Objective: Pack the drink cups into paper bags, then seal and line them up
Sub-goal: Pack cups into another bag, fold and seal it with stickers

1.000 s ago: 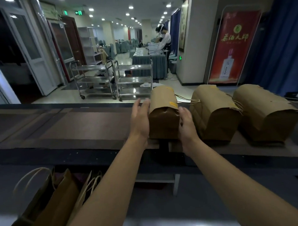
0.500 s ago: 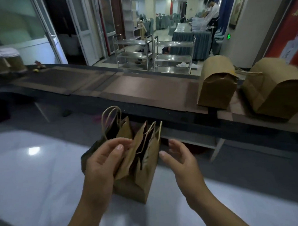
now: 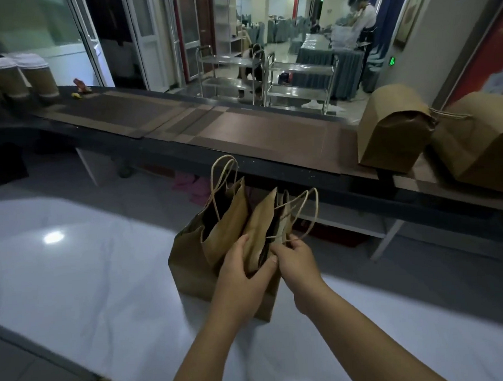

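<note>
The left hand grips an open paper bag standing on the white table, with thumb and fingers curled round the bag's folded wall. The right hand, touching the left, pinches the bag's twine handle in closed fingers. Sealed bags sit on the dark table beyond, and drink cups stand at its far-left end.

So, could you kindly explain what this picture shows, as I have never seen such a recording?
No machine here: a person's bare hands, filmed by one wide-angle camera worn on the head, looking forward and down. The left hand grips an open brown paper bag standing on the white table; the right hand pinches its twine handle. A second open bag stands beside it. On the dark counter beyond are two folded-shut brown bags and, far left, white-lidded brown cups.
</note>
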